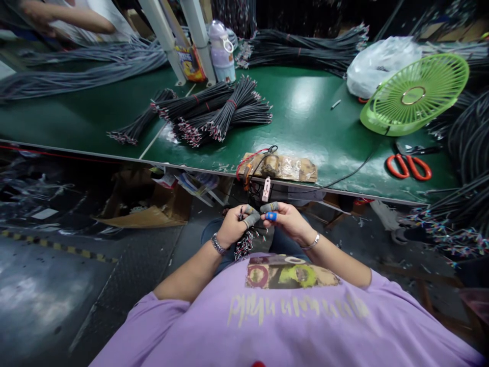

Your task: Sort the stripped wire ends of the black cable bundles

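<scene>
The left hand (pixel 232 225) is found closed on a bunch of thin wires (pixel 244 244), whose red, white and black ends are seen hanging below the fingers, in front of the purple shirt (pixel 282 316). The right hand (pixel 289 221) is held just beside it, thumb and forefinger drawn close together; whether a wire end is gripped by them cannot be told. Grey covers are worn on fingertips of both hands, and a blue wrap is noted on the right one. Both hands are held off the near edge of the green bench (pixel 305 122).

On the bench, near that edge, a taped board (pixel 294 169) is seen with a red cord and a black cord at its left end. Beyond it, black cable bundles (pixel 229 109) are piled, some tied with red bands. Behind these a drink bottle (pixel 222 53) is stood upright. To the right, a green fan (pixel 416 94) is placed beside a white plastic bag (pixel 382 63), with red-handled scissors (pixel 408 165) laid nearer the edge
</scene>
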Motion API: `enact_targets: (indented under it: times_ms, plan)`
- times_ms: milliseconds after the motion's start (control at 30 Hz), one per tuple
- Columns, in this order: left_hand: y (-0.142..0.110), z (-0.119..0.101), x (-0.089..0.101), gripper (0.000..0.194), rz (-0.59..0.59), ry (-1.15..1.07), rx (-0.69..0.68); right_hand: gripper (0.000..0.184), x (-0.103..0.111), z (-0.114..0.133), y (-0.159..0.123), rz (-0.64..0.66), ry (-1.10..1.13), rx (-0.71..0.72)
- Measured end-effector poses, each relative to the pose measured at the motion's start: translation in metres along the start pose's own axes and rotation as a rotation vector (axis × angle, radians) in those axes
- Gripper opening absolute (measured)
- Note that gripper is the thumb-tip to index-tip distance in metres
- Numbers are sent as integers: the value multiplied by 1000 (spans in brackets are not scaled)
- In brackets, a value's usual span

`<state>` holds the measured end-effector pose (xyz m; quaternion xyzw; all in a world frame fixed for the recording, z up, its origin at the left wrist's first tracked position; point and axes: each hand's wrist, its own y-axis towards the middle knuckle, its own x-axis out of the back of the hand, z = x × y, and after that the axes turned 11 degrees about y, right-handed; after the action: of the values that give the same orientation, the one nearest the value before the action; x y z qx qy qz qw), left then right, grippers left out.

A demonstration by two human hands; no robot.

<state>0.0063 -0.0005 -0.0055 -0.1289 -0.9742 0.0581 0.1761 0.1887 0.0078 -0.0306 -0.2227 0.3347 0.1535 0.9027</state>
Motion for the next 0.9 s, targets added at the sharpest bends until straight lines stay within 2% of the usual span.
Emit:
enact_targets:
  times_ms: [100,167,300,433,533,600,667,800,833,900]
  plan:
    - [1,-1,1,26,9,12,16,28,-3,7,-1,4,-167,62]
    - [1,-3,3,25,32,22,15,23,-4,9,1,20,-203,33]
    - [2,-7,10,26,135,1,-3,21,-2,7,8,10,-126,-92]
    - [1,-10,19,32,127,-134,29,26,-3,9,16,-108,20,-12]
    - [1,-12,23,32,82,-244,55,39,-9,19,21,0,138,-101]
    - [2,-13,23,33,62,-280,64,42,-14,26,23,90,120,-133]
    - [4,-15,23,33,40,-275,67,39,-18,28,25,75,24,-33]
    - [7,-22,22,32,7,-203,41,43,-22,22,30,-119,-201,289]
    - [7,-24,21,32,1,-192,34,47,-22,20,32,-128,-197,305]
    - [8,-26,21,32,-9,-182,22,52,-23,17,35,-86,-94,229]
